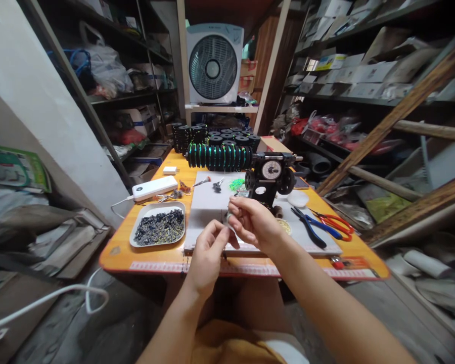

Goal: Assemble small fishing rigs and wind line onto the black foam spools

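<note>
Both hands meet over the front of a pale board [200, 215] on the table. My left hand [209, 248] is closed, thumb pressed to the fingers in a pinch. Just beside it, my right hand [258, 222] is also closed, its fingers curled in a pinch. Something small and pale shows between the fingertips, too small to name. Left of the hands, a white tray [157, 244] holds many small dark metal parts [157, 227]. Behind the right hand stands a black winding machine [271, 174] with a dial, bearing a row of black spools [220, 157] with green-blue line.
Blue-handled pliers [310, 227] and orange-handled scissors [337, 225] lie right. A white power bank [154, 188] with a cable is at left. Green pieces [236, 184] lie behind the hands. More black spools [231, 137] and a box fan [213, 65] stand behind. Loaded shelves flank the table.
</note>
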Tool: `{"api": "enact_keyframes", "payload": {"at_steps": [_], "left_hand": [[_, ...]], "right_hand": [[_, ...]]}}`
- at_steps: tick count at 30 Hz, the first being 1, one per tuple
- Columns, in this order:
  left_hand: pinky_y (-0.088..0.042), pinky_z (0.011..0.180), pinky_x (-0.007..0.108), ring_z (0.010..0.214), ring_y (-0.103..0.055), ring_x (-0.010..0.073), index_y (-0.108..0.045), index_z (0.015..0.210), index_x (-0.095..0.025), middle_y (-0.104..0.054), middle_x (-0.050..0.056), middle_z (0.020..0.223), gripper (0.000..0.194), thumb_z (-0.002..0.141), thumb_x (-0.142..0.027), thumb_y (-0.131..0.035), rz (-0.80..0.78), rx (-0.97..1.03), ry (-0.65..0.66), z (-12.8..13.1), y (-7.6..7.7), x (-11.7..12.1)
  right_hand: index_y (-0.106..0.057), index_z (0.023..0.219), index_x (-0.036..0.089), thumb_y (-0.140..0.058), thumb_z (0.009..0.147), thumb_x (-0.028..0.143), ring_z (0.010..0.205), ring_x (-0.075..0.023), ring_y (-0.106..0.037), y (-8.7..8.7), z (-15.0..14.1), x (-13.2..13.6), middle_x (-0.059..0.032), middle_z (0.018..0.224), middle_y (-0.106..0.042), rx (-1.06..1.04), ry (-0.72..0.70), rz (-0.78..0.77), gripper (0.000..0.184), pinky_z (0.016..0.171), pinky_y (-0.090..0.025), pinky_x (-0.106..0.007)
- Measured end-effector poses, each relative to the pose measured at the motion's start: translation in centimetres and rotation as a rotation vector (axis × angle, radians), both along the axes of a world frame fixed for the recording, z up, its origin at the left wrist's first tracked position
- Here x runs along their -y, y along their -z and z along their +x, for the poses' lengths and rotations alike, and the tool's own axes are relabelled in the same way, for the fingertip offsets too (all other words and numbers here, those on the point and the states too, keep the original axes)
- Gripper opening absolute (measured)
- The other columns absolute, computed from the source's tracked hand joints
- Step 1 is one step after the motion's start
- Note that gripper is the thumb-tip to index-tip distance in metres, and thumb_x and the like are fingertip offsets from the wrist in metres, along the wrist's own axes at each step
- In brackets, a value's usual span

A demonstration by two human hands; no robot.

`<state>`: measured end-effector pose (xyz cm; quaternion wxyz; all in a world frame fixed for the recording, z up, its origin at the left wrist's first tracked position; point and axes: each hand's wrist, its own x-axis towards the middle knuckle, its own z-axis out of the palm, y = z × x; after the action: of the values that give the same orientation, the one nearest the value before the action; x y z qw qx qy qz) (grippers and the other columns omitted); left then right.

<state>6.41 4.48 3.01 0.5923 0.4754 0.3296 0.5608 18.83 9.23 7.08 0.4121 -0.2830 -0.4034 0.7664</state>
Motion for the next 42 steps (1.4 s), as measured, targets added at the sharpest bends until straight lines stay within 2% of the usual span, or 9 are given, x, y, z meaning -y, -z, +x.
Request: {"api": "enact_keyframes", "payload": {"at_steps": [5, 12, 21, 24, 26, 29, 33, 38, 42], "left_hand": [[-0.043, 0.068, 0.027, 0.065, -0.059, 0.0155, -0.055, 0.069, -0.016, -0.06, 0.001, 0.059, 0.022, 0.088, -0.026, -0.054, -0.133, 0.167, 0.201, -1.0, 0.3, 1.8], [-0.042, 0.059, 0.024, 0.055, -0.062, 0.0142, -0.056, 0.075, -0.014, -0.063, 0.001, 0.06, 0.021, 0.087, -0.031, -0.058, -0.301, 0.233, 0.218, -1.1, 2.1, 4.1], [-0.045, 0.054, 0.024, 0.051, -0.061, 0.0128, -0.056, 0.078, -0.013, -0.062, 0.001, 0.061, 0.021, 0.084, -0.032, -0.062, -0.414, 0.339, 0.204, -0.7, 3.0, 5.1], [-0.041, 0.048, 0.02, 0.041, -0.048, 0.0055, -0.055, 0.079, -0.014, -0.062, 0.001, 0.061, 0.022, 0.085, -0.033, -0.062, -0.434, 0.339, 0.184, -0.7, 3.2, 5.2], [-0.027, 0.041, 0.014, 0.038, -0.03, 0.0004, -0.053, 0.079, -0.014, -0.056, -0.002, 0.057, 0.022, 0.085, -0.033, -0.062, -0.451, 0.347, 0.165, -0.8, 3.2, 5.1], [-0.013, 0.039, 0.013, 0.041, -0.012, 0.0013, -0.054, 0.084, -0.014, -0.045, -0.007, 0.051, 0.02, 0.089, -0.033, -0.055, -0.445, 0.337, 0.112, -0.9, 2.8, 4.8], [-0.01, 0.038, 0.016, 0.04, -0.007, 0.0042, -0.054, 0.097, -0.016, -0.037, -0.009, 0.047, 0.022, 0.096, -0.034, -0.04, -0.41, 0.315, 0.093, -1.0, 2.4, 4.4], [-0.009, 0.04, 0.018, 0.043, -0.006, 0.006, -0.045, 0.079, -0.019, -0.03, -0.011, 0.046, 0.018, 0.092, -0.03, -0.051, -0.484, 0.322, 0.105, -1.0, 2.5, 4.3], [-0.009, 0.041, 0.018, 0.045, -0.005, 0.0063, -0.042, 0.077, -0.019, -0.029, -0.011, 0.047, 0.02, 0.09, -0.03, -0.054, -0.494, 0.339, 0.09, -0.9, 2.6, 4.6]], "right_hand": [[-0.043, 0.06, 0.018, -0.058, 0.078, 0.036, 0.021, -0.002, -0.027, 0.4, -0.3, -0.1, 0.0058, 0.038, -0.049, -0.059, 0.024, -0.084, 0.029, 0.022, -0.017, -0.011], [-0.044, 0.06, 0.017, -0.054, 0.081, 0.033, 0.022, -0.0011, -0.027, 0.3, -0.3, -0.3, 0.0051, 0.039, -0.048, -0.076, 0.032, -0.128, 0.028, 0.023, -0.016, -0.01], [-0.046, 0.062, 0.017, -0.057, 0.08, 0.036, 0.021, -0.0012, -0.027, 1.0, -0.3, -0.5, 0.0048, 0.039, -0.05, -0.059, 0.032, -0.138, 0.028, 0.023, -0.014, -0.01], [-0.046, 0.063, 0.017, -0.057, 0.08, 0.035, 0.022, -0.0018, -0.029, 1.0, -0.4, -0.5, 0.0043, 0.04, -0.051, -0.05, 0.035, -0.129, 0.027, 0.024, -0.015, -0.01], [-0.046, 0.063, 0.017, -0.057, 0.08, 0.035, 0.023, -0.0021, -0.03, 0.9, -0.4, -0.5, 0.0042, 0.041, -0.051, -0.046, 0.042, -0.124, 0.027, 0.024, -0.016, -0.01], [-0.046, 0.062, 0.018, -0.056, 0.081, 0.034, 0.023, -0.0021, -0.03, 0.6, -0.4, -0.5, 0.0045, 0.041, -0.051, -0.042, 0.05, -0.118, 0.027, 0.024, -0.017, -0.01], [-0.045, 0.062, 0.018, -0.056, 0.081, 0.036, 0.024, -0.0024, -0.03, 0.5, -0.2, -0.5, 0.0042, 0.041, -0.051, -0.037, 0.046, -0.111, 0.028, 0.024, -0.017, -0.011], [-0.045, 0.063, 0.018, -0.057, 0.08, 0.037, 0.024, -0.0023, -0.029, 0.9, -0.2, -0.7, 0.0045, 0.042, -0.051, -0.034, 0.045, -0.093, 0.029, 0.024, -0.016, -0.011], [-0.043, 0.063, 0.019, -0.055, 0.082, 0.04, 0.024, -0.0022, -0.028, 1.3, -0.4, -0.7, 0.0051, 0.042, -0.051, -0.025, 0.042, -0.069, 0.03, 0.024, -0.015, -0.012]]}}
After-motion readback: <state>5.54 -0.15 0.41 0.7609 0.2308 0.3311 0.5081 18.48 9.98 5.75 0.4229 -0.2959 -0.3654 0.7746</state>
